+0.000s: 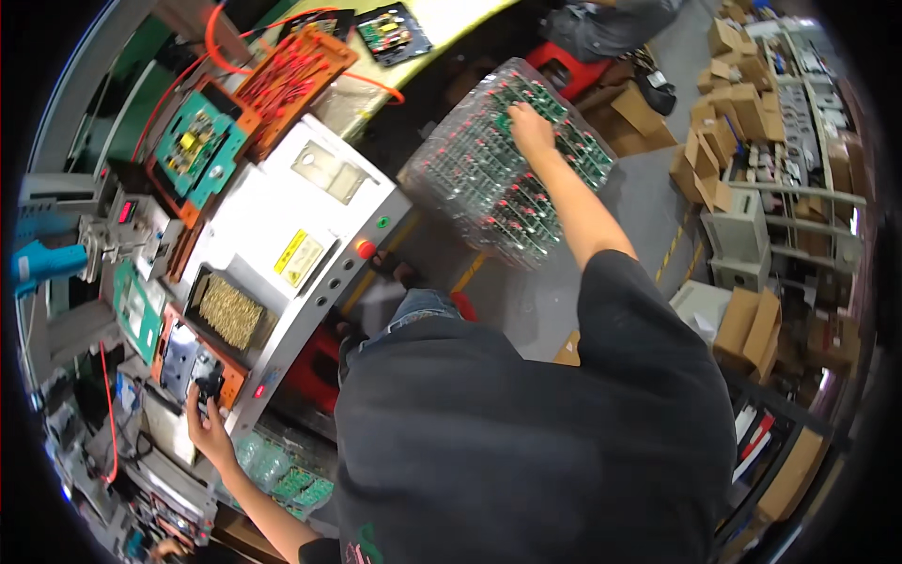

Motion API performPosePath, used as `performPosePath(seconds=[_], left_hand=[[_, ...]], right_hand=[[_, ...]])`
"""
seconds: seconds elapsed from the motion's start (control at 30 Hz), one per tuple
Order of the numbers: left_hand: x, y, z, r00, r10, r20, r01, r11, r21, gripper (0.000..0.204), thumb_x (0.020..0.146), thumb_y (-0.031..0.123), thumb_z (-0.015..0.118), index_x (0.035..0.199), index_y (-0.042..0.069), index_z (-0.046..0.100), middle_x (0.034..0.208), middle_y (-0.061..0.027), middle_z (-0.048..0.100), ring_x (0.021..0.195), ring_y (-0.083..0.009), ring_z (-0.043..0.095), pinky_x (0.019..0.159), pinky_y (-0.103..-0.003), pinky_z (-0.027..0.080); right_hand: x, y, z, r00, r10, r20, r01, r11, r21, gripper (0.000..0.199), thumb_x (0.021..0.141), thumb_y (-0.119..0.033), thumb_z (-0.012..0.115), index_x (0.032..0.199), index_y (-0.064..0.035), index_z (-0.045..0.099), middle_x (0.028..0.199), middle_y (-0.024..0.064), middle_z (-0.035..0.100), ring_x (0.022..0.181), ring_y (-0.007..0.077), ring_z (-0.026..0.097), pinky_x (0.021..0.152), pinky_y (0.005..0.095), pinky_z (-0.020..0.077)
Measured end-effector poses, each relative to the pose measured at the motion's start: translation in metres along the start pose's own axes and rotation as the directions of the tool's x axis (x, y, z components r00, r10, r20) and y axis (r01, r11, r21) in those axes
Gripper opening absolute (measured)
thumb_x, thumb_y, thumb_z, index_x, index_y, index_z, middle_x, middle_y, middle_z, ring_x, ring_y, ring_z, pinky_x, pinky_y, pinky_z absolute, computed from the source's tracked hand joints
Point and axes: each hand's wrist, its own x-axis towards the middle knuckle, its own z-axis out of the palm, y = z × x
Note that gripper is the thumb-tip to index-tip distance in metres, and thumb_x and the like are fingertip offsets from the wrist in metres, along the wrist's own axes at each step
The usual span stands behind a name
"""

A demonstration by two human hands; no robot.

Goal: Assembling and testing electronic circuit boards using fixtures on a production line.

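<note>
My right arm is stretched far out over a stack of clear plastic trays [423,169] filled with rows of green circuit boards bearing red parts. The fingers of my right hand [532,132] are closed on a small green circuit board [505,121] at the top of the stack. At lower left, my left hand [210,434] has its thumb and fingers around a small black plastic part [209,380]. That part is at the edge of an orange fixture [233,378] with a grey plate on the bench; its far side is unclear.
A black bin of small brass-coloured pieces [230,312] sits on the white machine [343,221] with a red button. Beyond are a teal fixture [195,146], an orange tray of red parts [293,80] and a blue power tool [47,265]. Cardboard boxes [742,113] line the right.
</note>
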Motion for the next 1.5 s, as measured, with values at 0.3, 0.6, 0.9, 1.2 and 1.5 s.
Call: performPosePath(seconds=[0.3,0.6,0.9,1.2,1.5], left_hand=[[-0.036,0.055,0.025,0.914,0.118,-0.387,-0.131,0.991,-0.008,0.015,0.093,-0.004,0.065,0.107,-0.002,0.071,0.121,-0.0146,0.07,0.107,-0.0267,0.068,0.091,-0.036,0.056],[-0.071,0.168,0.076,0.966,-0.11,-0.233,-0.007,0.893,-0.45,0.024,0.095,0.003,0.066,0.119,0.003,0.068,0.125,-0.01,0.068,0.102,-0.017,0.067,0.092,-0.03,0.052],[-0.06,0.172,0.058,0.988,-0.156,-0.019,0.1,0.715,-0.692,0.026,0.103,0.012,0.059,0.124,-0.002,0.066,0.107,-0.0078,0.073,0.098,-0.0099,0.066,0.083,-0.027,0.052],[-0.031,0.076,-0.019,0.99,-0.052,-0.132,-0.02,0.872,-0.49,0.023,0.104,0.013,0.056,0.108,-0.003,0.071,0.09,-0.0035,0.071,0.082,-0.0071,0.062,0.076,-0.024,0.05],[0.007,0.04,-0.03,0.97,-0.067,-0.232,-0.097,0.77,-0.63,0.017,0.1,0.01,0.063,0.108,-0.001,0.073,0.081,-0.0017,0.067,0.071,-0.0067,0.057,0.065,-0.024,0.047]], right_hand=[[0.004,0.032,0.014,0.979,-0.18,0.097,0.188,0.979,-0.082,0.018,0.093,-0.012,0.06,0.11,-0.0067,0.059,0.121,0.0162,0.061,0.11,0.041,0.062,0.087,0.05,0.0518],[-0.024,-0.156,-0.147,0.972,-0.029,-0.232,0.193,0.662,0.725,0.011,0.095,-0.012,0.072,0.102,-0.0031,0.07,0.091,0.0045,0.071,0.08,0.0112,0.066,0.072,0.0276,0.0532],[-0.181,-0.469,-0.2,0.771,-0.634,-0.053,0.216,0.182,0.959,0.014,0.086,-0.003,0.078,0.097,0.0015,0.071,0.096,0.0106,0.075,0.089,0.0157,0.072,0.08,0.0286,0.0562],[-0.15,-0.584,-0.183,0.277,-0.844,0.459,-0.252,0.397,0.883,0.025,0.1,-0.021,0.065,0.11,0.0024,0.069,0.086,0.0059,0.072,0.068,0.0087,0.063,0.06,0.0238,0.0512],[-0.167,-0.603,-0.163,0.021,-0.815,0.58,-0.533,0.482,0.696,0.041,0.104,-0.039,0.059,0.113,0.0,0.067,0.09,0.0067,0.071,0.07,0.009,0.065,0.061,0.0216,0.0519]])
